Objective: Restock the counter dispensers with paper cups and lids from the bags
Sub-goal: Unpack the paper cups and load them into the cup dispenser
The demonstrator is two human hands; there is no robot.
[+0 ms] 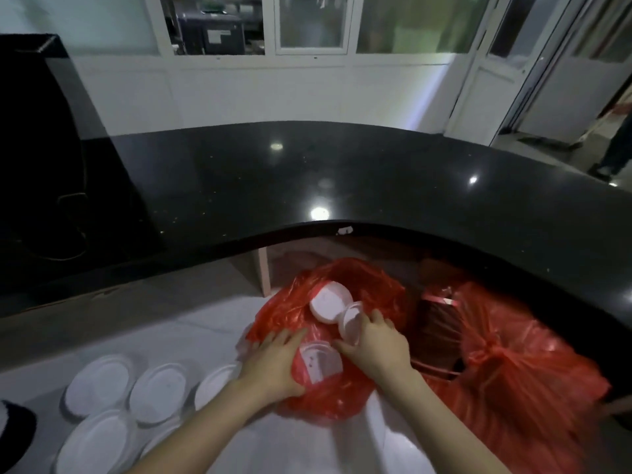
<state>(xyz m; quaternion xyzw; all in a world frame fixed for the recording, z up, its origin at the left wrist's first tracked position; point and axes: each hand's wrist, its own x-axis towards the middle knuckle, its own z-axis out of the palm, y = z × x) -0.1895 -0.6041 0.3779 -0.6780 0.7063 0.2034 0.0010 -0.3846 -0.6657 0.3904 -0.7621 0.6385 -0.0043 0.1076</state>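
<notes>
We saw two translucent red bags, near right. Lids inside were white; lids on the floor, near left, also white. Counter was glossy black with pale specks. Far wall white.

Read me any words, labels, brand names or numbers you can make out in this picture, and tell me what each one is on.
No text can be read here.
White label on the dark appliance behind the window: too small and blurred to read.
Red bag held by the left hand and right hand: no print visible.
White lids on the floor: plain.
Black counter: only light reflections and a white scrap at its edge, unmarked.
</notes>
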